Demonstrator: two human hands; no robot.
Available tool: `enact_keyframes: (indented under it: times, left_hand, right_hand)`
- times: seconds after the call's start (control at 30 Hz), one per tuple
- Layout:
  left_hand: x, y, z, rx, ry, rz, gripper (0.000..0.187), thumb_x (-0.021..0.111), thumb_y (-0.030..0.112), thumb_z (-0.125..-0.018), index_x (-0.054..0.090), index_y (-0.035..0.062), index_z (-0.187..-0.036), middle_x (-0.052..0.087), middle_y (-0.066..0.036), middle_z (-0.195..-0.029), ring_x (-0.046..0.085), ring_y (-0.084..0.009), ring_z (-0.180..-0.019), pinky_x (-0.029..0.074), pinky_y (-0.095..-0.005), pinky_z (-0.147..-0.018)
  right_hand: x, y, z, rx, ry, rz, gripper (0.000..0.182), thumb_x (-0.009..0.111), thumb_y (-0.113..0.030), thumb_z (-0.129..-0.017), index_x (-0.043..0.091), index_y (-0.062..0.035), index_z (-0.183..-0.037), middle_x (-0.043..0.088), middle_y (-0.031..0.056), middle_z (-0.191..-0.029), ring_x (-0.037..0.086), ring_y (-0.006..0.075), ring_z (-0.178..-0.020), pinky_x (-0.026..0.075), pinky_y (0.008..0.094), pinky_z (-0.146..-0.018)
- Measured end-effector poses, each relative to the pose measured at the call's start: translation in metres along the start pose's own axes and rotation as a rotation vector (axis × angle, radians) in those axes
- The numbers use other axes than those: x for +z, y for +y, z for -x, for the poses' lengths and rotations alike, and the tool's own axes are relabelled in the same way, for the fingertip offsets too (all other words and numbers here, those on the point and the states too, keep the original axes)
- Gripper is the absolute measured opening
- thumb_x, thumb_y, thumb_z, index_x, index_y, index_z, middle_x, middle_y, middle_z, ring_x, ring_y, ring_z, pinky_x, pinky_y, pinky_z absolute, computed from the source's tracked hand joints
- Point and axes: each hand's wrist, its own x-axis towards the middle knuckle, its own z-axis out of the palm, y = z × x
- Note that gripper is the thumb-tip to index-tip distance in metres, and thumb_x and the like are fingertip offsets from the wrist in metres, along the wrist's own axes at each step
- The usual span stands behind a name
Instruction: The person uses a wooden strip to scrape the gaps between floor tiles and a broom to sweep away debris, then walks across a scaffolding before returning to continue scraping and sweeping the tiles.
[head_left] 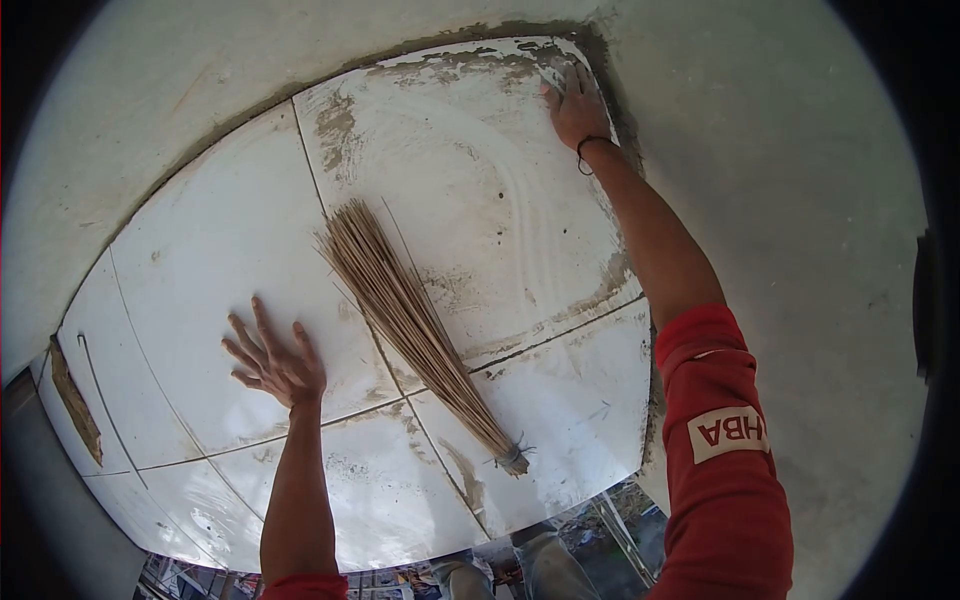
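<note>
My left hand (pixel 275 362) lies flat on a white tile (pixel 215 290) with its fingers spread, holding nothing. Up at the far right corner, my right hand (pixel 578 112) rests with fingers stretched out on a dirt-smeared tile (pixel 450 190). Its fingertips touch the tile near the grey mortar edge, and no held object shows there. Between my hands lies a stick broom (pixel 415 320), a bundle of thin brown sticks bound at the lower right end. It slants across the tile joints, apart from both hands.
Bare grey walls (pixel 780 200) border the tiled surface at the back and right. A brown strip (pixel 75 400) and a thin bent rod (pixel 108 410) lie at the far left. Below the front edge, my trouser legs (pixel 550 568) and metal bars (pixel 622 535) show.
</note>
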Motion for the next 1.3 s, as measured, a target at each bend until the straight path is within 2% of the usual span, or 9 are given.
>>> enact_keyframes:
  times: [0.07,0.2,0.4,0.53,0.67,0.87,0.97,1.17,1.3]
  left_hand:
    - [0.001,0.0,0.002,0.002,0.0,0.004,0.075,0.048,0.068,-0.106,0.034,0.0377,-0.173,0.021,-0.008,-0.183,0.013,-0.0463,-0.167,0.011,-0.0824,-0.123]
    - [0.0,0.0,0.0,-0.001,0.003,0.009,0.074,0.048,0.068,-0.107,0.033,0.0381,-0.173,0.021,-0.008,-0.183,0.013,-0.0459,-0.167,0.011,-0.0824,-0.123]
    - [0.0,-0.001,0.001,-0.002,0.005,0.035,0.075,0.058,0.058,-0.105,0.033,0.041,-0.173,0.02,-0.008,-0.183,0.011,-0.0465,-0.168,0.011,-0.0839,-0.122]
    - [-0.002,-0.001,0.0,-0.022,-0.018,0.036,0.075,0.06,0.057,-0.104,0.033,0.0416,-0.172,0.02,-0.007,-0.184,0.011,-0.0465,-0.168,0.012,-0.0842,-0.122]
    - [0.0,-0.004,-0.001,-0.019,-0.011,0.033,0.075,0.062,0.057,-0.104,0.034,0.0421,-0.172,0.02,-0.006,-0.184,0.011,-0.0463,-0.168,0.012,-0.0842,-0.122]
    - [0.003,-0.004,0.001,-0.015,0.001,0.036,0.075,0.059,0.061,-0.105,0.032,0.0433,-0.172,0.02,-0.005,-0.183,0.012,-0.046,-0.168,0.012,-0.0846,-0.122]
    - [0.004,-0.005,0.003,-0.012,0.015,0.048,0.074,0.056,0.063,-0.105,0.031,0.0444,-0.172,0.02,-0.006,-0.184,0.012,-0.0463,-0.167,0.012,-0.0847,-0.122]
    - [0.003,-0.006,0.006,-0.01,0.008,0.067,0.073,0.053,0.065,-0.106,0.029,0.0449,-0.172,0.017,-0.008,-0.184,0.011,-0.0479,-0.167,0.012,-0.0847,-0.122]
    - [-0.002,-0.016,0.002,-0.013,-0.012,0.02,0.082,0.056,0.071,-0.104,0.024,0.0425,-0.174,0.012,-0.011,-0.184,0.005,-0.0487,-0.168,0.01,-0.0847,-0.122]
  right_hand:
    - [0.015,-0.03,-0.03,0.214,-0.033,0.111,0.079,0.052,-0.055,-0.111,0.042,0.0043,-0.162,0.036,0.0282,-0.172,0.034,0.0463,-0.16,0.03,0.0568,-0.131]
    - [0.032,-0.067,-0.03,-0.178,-0.07,0.015,0.077,0.047,-0.054,-0.112,0.041,0.0029,-0.164,0.036,0.023,-0.174,0.034,0.0419,-0.161,0.031,0.0572,-0.13]
    - [0.011,-0.054,-0.028,0.074,-0.153,0.228,0.075,0.05,-0.05,-0.112,0.039,0.0003,-0.166,0.036,0.0215,-0.175,0.036,0.0387,-0.161,0.033,0.0524,-0.13]
    - [-0.012,-0.031,-0.009,-0.164,-0.157,0.058,0.073,0.05,-0.048,-0.112,0.043,0.0048,-0.162,0.041,0.0271,-0.17,0.039,0.0442,-0.157,0.037,0.0526,-0.128]
    - [0.022,-0.053,-0.038,0.082,-0.167,0.285,0.071,0.051,-0.051,-0.111,0.045,-0.0031,-0.163,0.042,0.0226,-0.17,0.038,0.0477,-0.157,0.038,0.0535,-0.128]
    - [-0.042,-0.19,0.123,-0.185,-0.167,-0.341,0.069,0.062,-0.046,-0.109,0.053,0.0034,-0.156,0.05,0.0335,-0.16,0.044,0.0521,-0.151,0.036,0.0555,-0.127]
    - [-0.128,-0.242,0.246,-0.008,-0.26,-0.589,0.07,0.068,-0.042,-0.105,0.05,0.0034,-0.155,0.067,0.0256,-0.122,0.065,0.0413,-0.114,0.052,0.0538,-0.099]
    - [-0.171,-0.278,0.476,0.025,-0.431,-0.229,0.084,0.077,-0.024,-0.097,0.039,-0.018,-0.171,0.052,0.0201,-0.132,0.059,0.0387,-0.112,0.052,0.0519,-0.093]
    - [-0.139,-0.292,0.439,0.082,-0.26,-0.468,0.084,0.073,-0.014,-0.096,0.039,-0.0296,-0.171,0.057,0.0186,-0.127,0.062,0.0347,-0.098,0.062,0.0473,-0.081]
